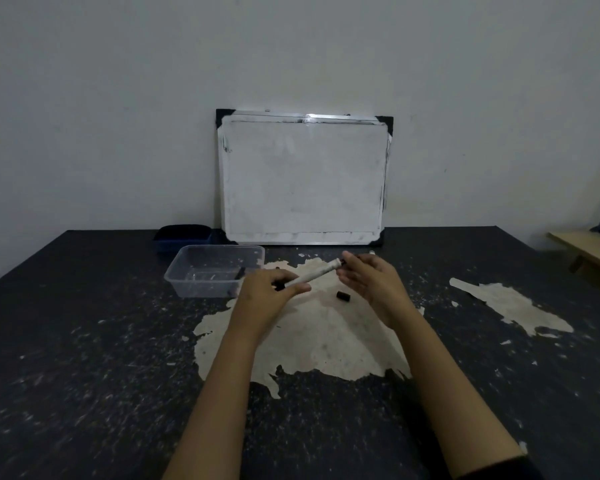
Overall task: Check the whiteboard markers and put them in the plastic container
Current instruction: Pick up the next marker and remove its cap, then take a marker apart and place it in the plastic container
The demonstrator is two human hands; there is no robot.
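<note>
One marker [312,276], one loose cap [343,295], one clear container [201,289], one whiteboard [303,178], two hands.

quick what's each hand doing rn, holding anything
Left hand: closed on the white marker, gripping its rear end.
Right hand: fingers at the marker's tip end; whether it grips anything cannot be told.

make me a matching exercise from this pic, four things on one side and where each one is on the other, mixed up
Things:
1. marker
2. cap
3. plastic container
4. whiteboard

Places:
A. leaning on the wall at the back of the table
B. held between the two hands
C. on the table, left of the hands
D. lying on the table below the right hand

Pairs: 1-B, 2-D, 3-C, 4-A
</note>
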